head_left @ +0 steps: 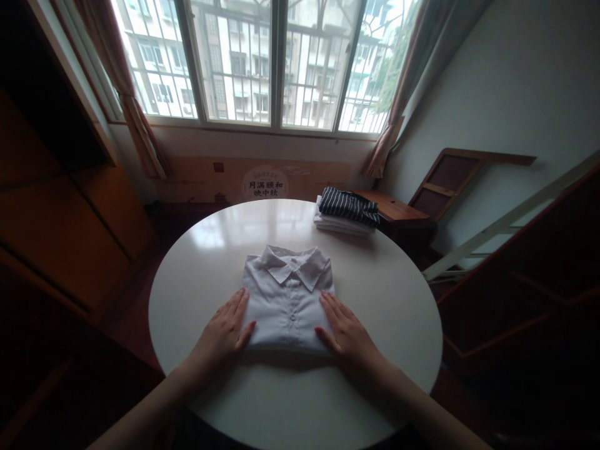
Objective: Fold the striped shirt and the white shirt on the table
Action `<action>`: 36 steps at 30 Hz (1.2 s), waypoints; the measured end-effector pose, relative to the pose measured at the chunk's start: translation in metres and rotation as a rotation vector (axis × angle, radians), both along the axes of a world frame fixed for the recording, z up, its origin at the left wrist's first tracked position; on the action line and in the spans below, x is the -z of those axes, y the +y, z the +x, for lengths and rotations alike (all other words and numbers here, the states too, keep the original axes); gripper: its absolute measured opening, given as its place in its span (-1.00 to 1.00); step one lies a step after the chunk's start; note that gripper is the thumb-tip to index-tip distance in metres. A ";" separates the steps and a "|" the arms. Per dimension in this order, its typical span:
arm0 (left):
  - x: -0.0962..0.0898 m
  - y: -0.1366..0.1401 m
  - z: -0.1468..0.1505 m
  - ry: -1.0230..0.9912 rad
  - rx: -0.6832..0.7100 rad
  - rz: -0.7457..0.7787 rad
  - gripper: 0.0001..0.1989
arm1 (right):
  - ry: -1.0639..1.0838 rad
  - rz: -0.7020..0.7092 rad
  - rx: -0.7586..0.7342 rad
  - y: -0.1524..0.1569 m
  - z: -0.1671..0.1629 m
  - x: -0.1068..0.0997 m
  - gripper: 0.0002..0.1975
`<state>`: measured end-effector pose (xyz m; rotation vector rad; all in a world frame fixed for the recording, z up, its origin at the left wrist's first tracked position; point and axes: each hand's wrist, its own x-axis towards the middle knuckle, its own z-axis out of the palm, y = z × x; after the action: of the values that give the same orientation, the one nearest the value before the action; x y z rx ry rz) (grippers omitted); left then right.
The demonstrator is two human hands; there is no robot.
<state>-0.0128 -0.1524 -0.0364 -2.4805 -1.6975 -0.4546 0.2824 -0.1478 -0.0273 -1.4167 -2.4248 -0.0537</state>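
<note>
A white button-up shirt (272, 306), folded into a rough rectangle, lies face up on the round white table (187, 300). Its collar points toward the window and the button placket runs down the middle. My left hand (227, 325) rests on the shirt's left edge, fingers stretched forward and thumb apart. On the opposite edge, my right hand (344, 331) lies in the same way, its fingertips on the cloth. Neither hand grips the fabric. The underside of the shirt is hidden.
At the table's far right edge sits a stack of folded clothes, a black-and-white striped garment (349, 205) over white ones (344, 226). Behind it stands a wooden chair (398, 209). Cabinets (60, 225) line the left, and a barred window (239, 69) is ahead.
</note>
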 end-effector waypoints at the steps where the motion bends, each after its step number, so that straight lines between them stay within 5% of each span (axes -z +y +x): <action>1: -0.006 -0.001 0.001 0.006 0.002 -0.008 -0.44 | -0.012 0.012 0.004 -0.001 -0.002 -0.003 -0.40; 9: -0.057 0.027 0.039 0.056 -0.055 -0.043 -0.70 | -0.076 0.007 0.158 0.026 -0.031 -0.040 -0.81; 14: -0.037 0.054 0.060 -0.044 0.007 -0.012 -0.74 | -0.013 0.090 0.132 0.052 -0.044 -0.027 -0.82; 19: -0.023 0.060 0.051 -0.091 -0.089 0.035 -0.71 | -0.039 0.120 0.145 0.054 -0.043 -0.017 -0.85; 24: -0.024 0.071 0.042 -0.033 -0.132 -0.014 -0.50 | -0.062 0.134 0.136 0.052 -0.044 -0.019 -0.87; 31: -0.033 0.097 0.049 0.034 -0.235 0.025 -0.65 | 0.005 0.125 0.117 0.054 -0.043 -0.015 -0.88; 36: -0.037 0.118 0.060 0.043 -0.283 0.024 -0.68 | 0.084 -0.021 0.125 0.069 -0.042 -0.024 -0.80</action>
<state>0.0467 -0.0343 0.0007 -2.1679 -1.9709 -0.3857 0.2402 -0.0789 -0.0029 -1.5474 -2.2742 0.0016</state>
